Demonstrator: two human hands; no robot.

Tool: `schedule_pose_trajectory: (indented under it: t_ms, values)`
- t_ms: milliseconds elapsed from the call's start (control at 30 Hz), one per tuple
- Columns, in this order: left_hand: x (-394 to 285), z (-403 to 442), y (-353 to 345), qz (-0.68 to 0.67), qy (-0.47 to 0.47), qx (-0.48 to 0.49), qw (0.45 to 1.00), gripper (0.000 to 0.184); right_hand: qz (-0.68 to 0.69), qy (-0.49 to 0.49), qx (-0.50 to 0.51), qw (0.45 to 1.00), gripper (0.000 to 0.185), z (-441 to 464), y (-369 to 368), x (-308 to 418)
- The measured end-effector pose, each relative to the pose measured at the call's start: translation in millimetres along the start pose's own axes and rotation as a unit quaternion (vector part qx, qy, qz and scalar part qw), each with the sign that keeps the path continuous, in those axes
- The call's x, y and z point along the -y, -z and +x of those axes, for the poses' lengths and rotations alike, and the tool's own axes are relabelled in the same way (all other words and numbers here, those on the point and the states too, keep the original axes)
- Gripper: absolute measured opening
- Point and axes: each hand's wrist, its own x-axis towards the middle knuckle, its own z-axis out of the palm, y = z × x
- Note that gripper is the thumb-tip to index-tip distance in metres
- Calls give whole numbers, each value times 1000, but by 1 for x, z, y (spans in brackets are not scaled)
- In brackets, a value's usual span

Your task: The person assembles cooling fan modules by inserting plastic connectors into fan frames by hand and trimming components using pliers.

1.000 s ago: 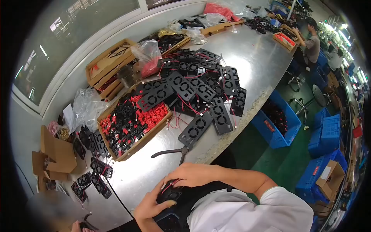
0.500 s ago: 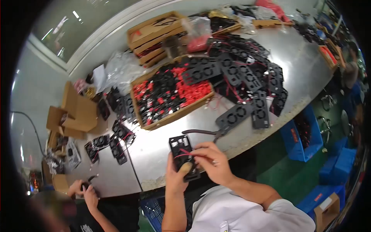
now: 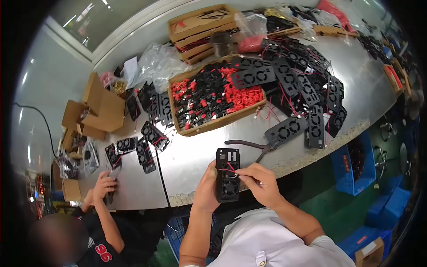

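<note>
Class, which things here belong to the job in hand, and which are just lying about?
Likely the job:
fan panel, in the left hand
wires, pinched by the right hand
pile of similar panels

Apparently just lying about:
plastic bag
open cardboard box
white paper

The person wears a white shirt (image 3: 284, 236) with soft folds at the front. The right sleeve (image 3: 328, 243) is short and also white, so the right forearm (image 3: 299, 218) is bare. On the shirt front, at the near edge, there is a small white tab (image 3: 260, 255) with one round, yellowish button (image 3: 262, 263).
</note>
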Motion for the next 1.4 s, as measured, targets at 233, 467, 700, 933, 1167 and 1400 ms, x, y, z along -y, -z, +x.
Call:
schedule_pose_trajectory:
  t_ms: [233, 467, 700, 933, 1167, 1400]
  values:
    - [-3, -1, 3, -36, 39, -8, 999, 42, 175, -199, 10, 964, 16, -2, -7, -3]
    - [-25, -16, 11, 151, 9, -8, 988, 68, -58, -72, 152, 984, 20, 14, 12, 6]
    - [-35, -2, 7, 192, -65, -15, 979, 71, 104, -235, 58, 965, 14, 2, -13, -4]
    - [-34, -2, 14, 319, -52, -30, 946, 76, 28, -101, 209, 972, 11, 5, -14, -17]
    - [-16, -4, 30, -93, 20, 112, 989, 69, 392, -89, 212, 891, 15, 46, -14, 7]
    - [-32, -8, 23, 212, -50, -37, 975, 78, -130, -49, 159, 977, 17, 105, 19, 15]
